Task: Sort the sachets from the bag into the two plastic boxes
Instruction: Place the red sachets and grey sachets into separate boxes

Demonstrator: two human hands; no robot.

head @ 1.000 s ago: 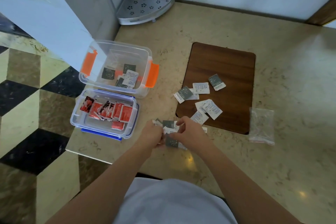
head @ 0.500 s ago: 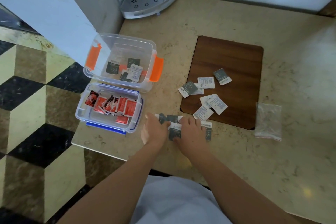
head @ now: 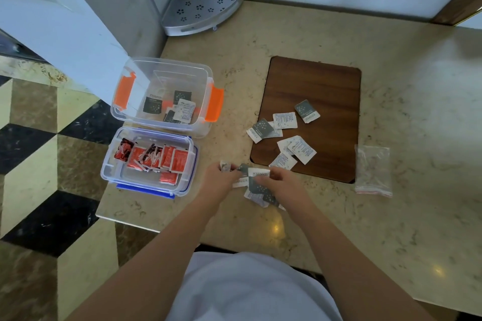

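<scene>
Both hands have lifted slightly off the counter since half a second ago, when they were pressed flat on the pile; now they're bunching grey-and-white sachets [head: 257, 181] between them. Left hand [head: 220, 181] pinches the pile's left edge, a sachet corner poking above its fingers. Right hand [head: 283, 184] closes over the right side, thumb on the top sachet. So both are grasping sachets, neither has let go. Reads as gathering a handful rather than picking singles.

Forearms come in from the bottom edge and converge just in front of the blue-clip box [head: 150, 161], wrists low, near the counter [head: 404, 216].

Outward:
- blue-clip box holds the red sachets [head: 156, 157], looks done
- orange-clip box [head: 167, 96] behind it has only a few grey/white ones, so the handful probably goes there
- more loose sachets [head: 285, 135] lie on and beside the wooden board [head: 326, 81], untouched
- plastic bag [head: 373, 171] lies flat right of the board, appears empty

Sort is partway; grey/white batch remains.
</scene>
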